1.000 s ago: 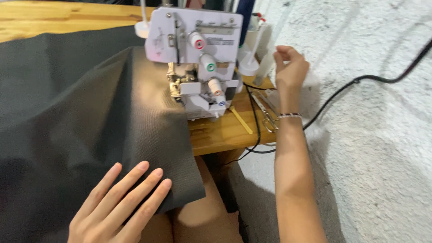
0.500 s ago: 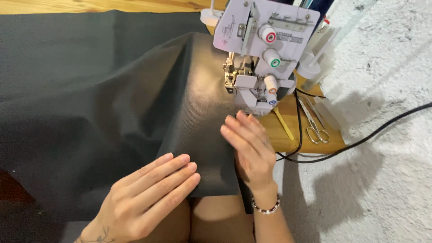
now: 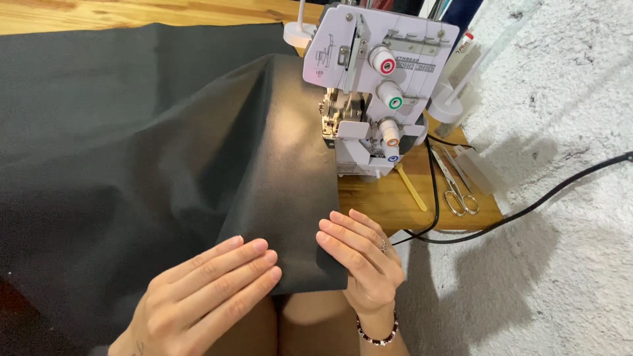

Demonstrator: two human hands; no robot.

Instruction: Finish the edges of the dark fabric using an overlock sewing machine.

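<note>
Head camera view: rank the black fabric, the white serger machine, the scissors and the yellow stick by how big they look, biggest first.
1. Black fabric, covering most of the table.
2. White serger machine.
3. Scissors and yellow stick: similar length and both small, so I won't rank them; the scissors look slightly bulkier.

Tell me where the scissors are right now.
In the head view, the scissors lie on the wooden table right of the white sewing machine, between a yellow stick and the black cable.
</note>
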